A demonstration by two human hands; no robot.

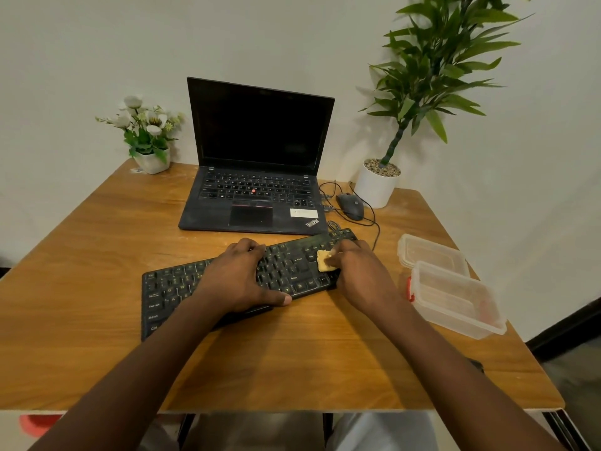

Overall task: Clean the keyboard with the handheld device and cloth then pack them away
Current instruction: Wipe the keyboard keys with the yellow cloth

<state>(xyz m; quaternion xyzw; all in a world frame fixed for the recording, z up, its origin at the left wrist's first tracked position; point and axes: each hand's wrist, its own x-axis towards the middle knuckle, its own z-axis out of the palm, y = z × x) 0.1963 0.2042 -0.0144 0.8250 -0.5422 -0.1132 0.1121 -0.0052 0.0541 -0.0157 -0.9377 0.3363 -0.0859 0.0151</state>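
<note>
Head view, keyboard [169,289] first: where is it?
— Aslant on the wooden table [292,369], just before the open laptop [257,157]. The left hand [240,278] clamps its middle, thumb on the near edge, fingers bent over the keys.
— And the cloth [323,259]?
— Small, yellowish (folded, I think), pinched by the right hand [354,268] against the right-end keys. A clear container [455,297] and lid [429,252] sit rightward, the mouse [350,206] behind.

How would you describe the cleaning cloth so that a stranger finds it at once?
Look at the black keyboard in front of the laptop. At its right end, the right hand holds a small yellow cloth, the only pale thing on the dark keys.
</note>
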